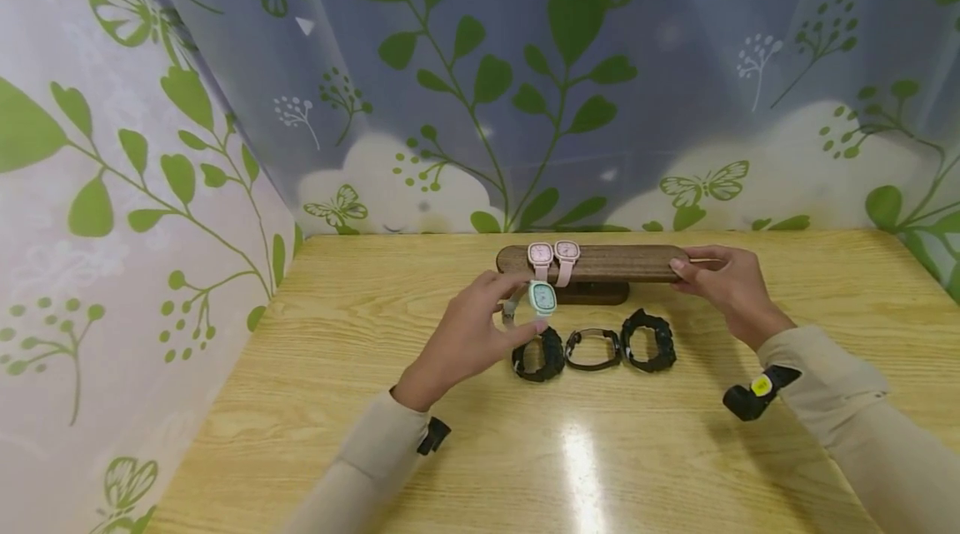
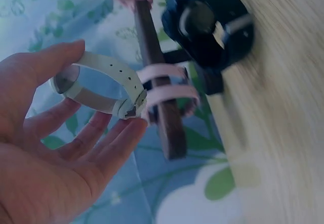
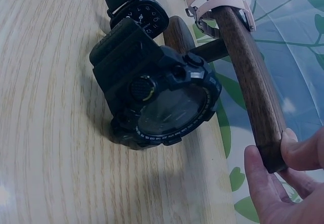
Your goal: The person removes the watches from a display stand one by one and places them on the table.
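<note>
Between thumb and fingers, my left hand point(image 1: 472, 332) holds a mint-green wristwatch point(image 1: 542, 298); its buckled strap point(image 2: 109, 64) forms a loop in the left wrist view. Just beyond it stands a dark wooden watch stand point(image 1: 630, 263), a horizontal bar on a low foot. Two pink watches point(image 1: 540, 255) hang side by side round the bar's left part. My right hand point(image 1: 726, 284) pinches the bar's right end between thumb and fingers, seen closely in the right wrist view.
In front of the stand, a row of black watches lies on the wood-grain table point(image 1: 360, 434): a chunky one point(image 1: 551, 353) at left, a slimmer one point(image 1: 592, 366) in the middle and another chunky one point(image 1: 660, 342) at right. A leaf-patterned curtain point(image 1: 465, 142) hangs behind the table.
</note>
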Demonstrator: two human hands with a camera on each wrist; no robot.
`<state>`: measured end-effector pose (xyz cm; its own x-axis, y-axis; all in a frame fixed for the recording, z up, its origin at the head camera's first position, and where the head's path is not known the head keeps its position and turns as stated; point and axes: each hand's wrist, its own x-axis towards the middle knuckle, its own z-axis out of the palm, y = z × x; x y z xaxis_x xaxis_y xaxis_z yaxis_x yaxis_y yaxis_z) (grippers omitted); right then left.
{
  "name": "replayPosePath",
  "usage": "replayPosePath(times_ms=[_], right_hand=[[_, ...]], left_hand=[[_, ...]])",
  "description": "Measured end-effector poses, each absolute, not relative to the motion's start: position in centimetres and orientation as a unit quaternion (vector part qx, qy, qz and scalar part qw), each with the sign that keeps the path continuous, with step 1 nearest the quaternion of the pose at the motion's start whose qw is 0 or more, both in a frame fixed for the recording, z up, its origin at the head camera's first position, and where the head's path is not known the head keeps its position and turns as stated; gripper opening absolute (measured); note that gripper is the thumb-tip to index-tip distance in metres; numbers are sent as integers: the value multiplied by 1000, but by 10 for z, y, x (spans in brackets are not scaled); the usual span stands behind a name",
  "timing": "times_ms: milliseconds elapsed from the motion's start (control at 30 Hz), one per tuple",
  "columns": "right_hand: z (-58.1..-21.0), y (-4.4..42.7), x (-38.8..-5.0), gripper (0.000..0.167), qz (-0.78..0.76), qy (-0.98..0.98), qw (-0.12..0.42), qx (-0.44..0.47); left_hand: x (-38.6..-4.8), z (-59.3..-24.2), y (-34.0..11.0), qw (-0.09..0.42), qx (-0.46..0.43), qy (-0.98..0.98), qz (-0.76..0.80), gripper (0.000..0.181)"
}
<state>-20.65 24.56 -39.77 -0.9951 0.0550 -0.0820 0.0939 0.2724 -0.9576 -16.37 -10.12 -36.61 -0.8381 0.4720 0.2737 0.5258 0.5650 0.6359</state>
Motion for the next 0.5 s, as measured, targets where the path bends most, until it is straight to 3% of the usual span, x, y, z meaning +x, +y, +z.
replayPosePath(times_ms=[500], right_hand=[[-398, 247, -207, 59, -611, 790, 17, 41]], left_hand=[[-146, -354, -37, 25, -380, -899, -216, 56]])
